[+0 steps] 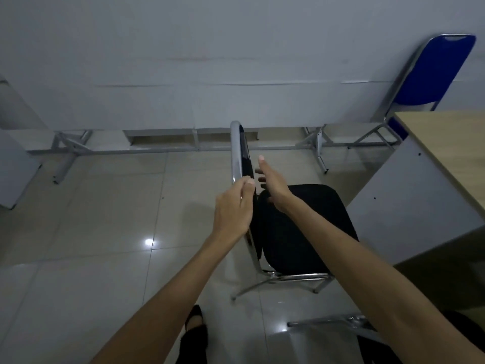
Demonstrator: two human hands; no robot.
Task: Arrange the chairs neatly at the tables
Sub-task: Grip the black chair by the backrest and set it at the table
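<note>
The left hand (232,208) is clenched around the chrome backrest tube of the black padded metal-framed chair (301,227), seen edge-on. The right hand (273,183) hovers released, fingers spread, just beside the backrest above the seat. The wood-topped grey worktop (430,179) stands right of both hands; a blue folding chair (433,72) sits beyond it.

An office or classroom: folding chairs (296,232), desk (446,143), tiled floor (91,232).
</note>
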